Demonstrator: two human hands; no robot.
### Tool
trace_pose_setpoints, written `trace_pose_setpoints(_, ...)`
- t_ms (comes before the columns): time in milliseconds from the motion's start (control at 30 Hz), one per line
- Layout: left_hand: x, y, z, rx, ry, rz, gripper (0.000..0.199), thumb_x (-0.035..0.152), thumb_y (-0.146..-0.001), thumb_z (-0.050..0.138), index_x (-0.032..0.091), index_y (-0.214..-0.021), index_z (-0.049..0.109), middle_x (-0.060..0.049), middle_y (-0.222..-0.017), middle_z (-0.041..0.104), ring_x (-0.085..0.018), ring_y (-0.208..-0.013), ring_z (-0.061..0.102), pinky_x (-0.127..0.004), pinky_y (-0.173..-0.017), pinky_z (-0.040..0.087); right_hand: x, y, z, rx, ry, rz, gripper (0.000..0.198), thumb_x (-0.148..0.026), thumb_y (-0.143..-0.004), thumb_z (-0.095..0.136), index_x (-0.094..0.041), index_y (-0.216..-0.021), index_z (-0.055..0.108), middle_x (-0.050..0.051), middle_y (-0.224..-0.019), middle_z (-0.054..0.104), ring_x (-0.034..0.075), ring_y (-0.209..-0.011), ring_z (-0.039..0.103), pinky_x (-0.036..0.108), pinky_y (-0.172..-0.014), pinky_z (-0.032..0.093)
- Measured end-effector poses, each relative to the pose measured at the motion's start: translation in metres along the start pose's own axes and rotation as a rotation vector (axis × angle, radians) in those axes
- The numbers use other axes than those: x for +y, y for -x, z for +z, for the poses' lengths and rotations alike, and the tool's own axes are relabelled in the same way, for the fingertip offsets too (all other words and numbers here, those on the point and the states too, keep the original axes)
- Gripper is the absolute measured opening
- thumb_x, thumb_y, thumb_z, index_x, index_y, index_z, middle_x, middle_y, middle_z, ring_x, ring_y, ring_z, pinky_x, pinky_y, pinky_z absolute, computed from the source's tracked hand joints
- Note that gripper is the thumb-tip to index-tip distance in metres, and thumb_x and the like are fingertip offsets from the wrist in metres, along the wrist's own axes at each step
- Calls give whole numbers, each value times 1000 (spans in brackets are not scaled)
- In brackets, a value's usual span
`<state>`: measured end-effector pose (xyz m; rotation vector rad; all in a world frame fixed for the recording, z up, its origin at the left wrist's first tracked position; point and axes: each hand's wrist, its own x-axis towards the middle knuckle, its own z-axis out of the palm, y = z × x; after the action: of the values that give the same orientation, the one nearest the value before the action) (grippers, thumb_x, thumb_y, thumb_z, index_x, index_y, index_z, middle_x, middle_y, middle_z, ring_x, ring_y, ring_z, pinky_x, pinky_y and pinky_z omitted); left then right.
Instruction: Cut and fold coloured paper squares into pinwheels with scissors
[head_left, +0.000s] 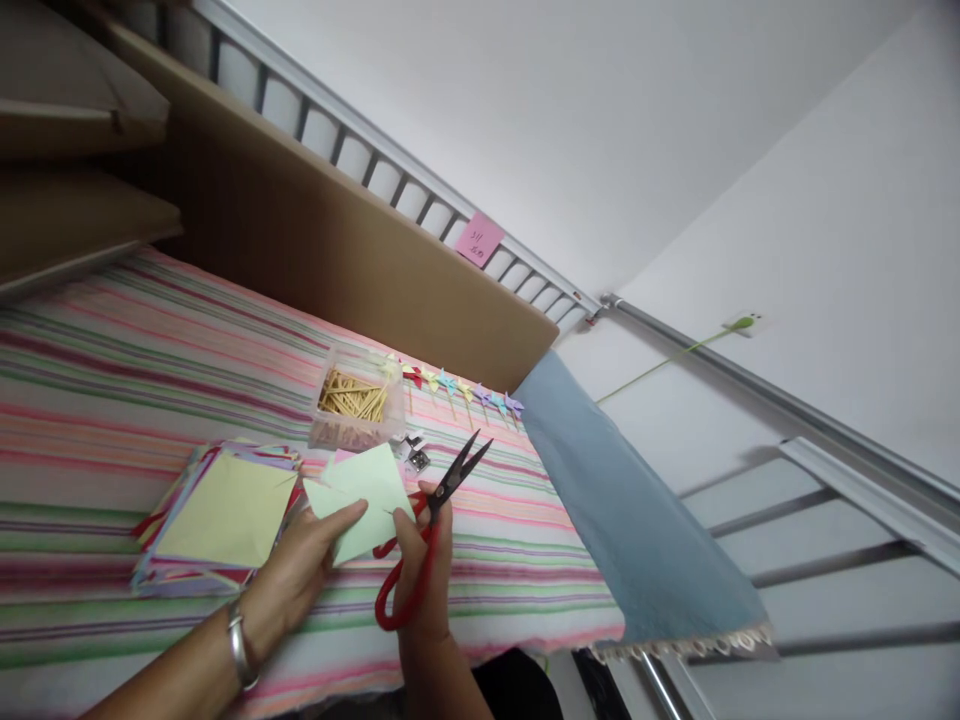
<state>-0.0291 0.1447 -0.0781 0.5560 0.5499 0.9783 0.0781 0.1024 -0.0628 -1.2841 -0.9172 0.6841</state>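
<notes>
A pale green paper square (367,485) with cuts running in from its corners is pinched by my left hand (300,560), thumb on top. My right hand (439,575) is wrapped round red-handled scissors (456,478). Their dark blades stand slightly apart and point away to the upper right, off the paper. My right thumb and fingers also touch the paper's right edge. Left of my hands lies a stack of coloured paper squares (225,510), pale yellow on top. Just beyond the green square are small metallic pieces (416,455), too small to name surely.
A clear plastic box (322,430) holds many thin wooden sticks (352,398). Behind it lies a row of small paper pinwheels (465,390) on sticks. A cardboard panel (360,280) borders the striped cloth (510,580); a pink note (480,238) hangs on the metal rail.
</notes>
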Motion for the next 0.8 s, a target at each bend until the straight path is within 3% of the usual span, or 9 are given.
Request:
trace_pose_setpoints(167, 22, -13, -17, 43, -232, 107, 42, 30, -61, 71, 13, -99, 65, -9, -95, 71, -27, -93, 62, -35, -86, 44, 13, 11, -17, -203, 151, 122, 35, -22, -73, 56, -21, -106, 45, -4, -69, 52, 8, -47, 46, 20, -44, 38)
trace_pose_setpoints(300, 39, -21, -30, 42, -382, 99, 40, 31, -58, 72, 13, -94, 68, -8, -87, 73, -27, -90, 63, -33, -81, 46, 28, 26, -52, -351, 303, 101, 41, -28, -65, 64, -20, -104, 52, 1, -73, 59, 14, -62, 54, 24, -54, 43)
trace_pose_setpoints(500, 51, -15, -29, -73, -414, 55, 36, 24, -59, 69, 14, -93, 68, -6, -84, 72, -24, -81, 63, -31, -78, 45, 16, 53, -78, -580, 413, 240, 45, -51, -73, 52, -16, -100, 58, -4, -57, 41, 8, -46, 36, 20, -43, 29)
trace_pose_setpoints(667, 58, -10, -25, -120, -419, -26, 34, 22, -60, 66, 14, -93, 68, -5, -75, 72, -23, -69, 62, -30, -67, 46, 9, 59, -77, -608, 453, 261, 47, -57, -72, 50, -16, -93, 60, -6, -53, 34, 6, -44, 27, 20, -41, 21)
trace_pose_setpoints(800, 62, -12, -28, -126, -415, -16, 39, 21, -58, 68, 15, -97, 67, -4, -81, 72, -23, -74, 63, -29, -72, 45, 12, 60, -78, -592, 477, 258, 46, -57, -71, 51, -17, -89, 61, -6, -55, 34, 7, -45, 27, 20, -42, 22)
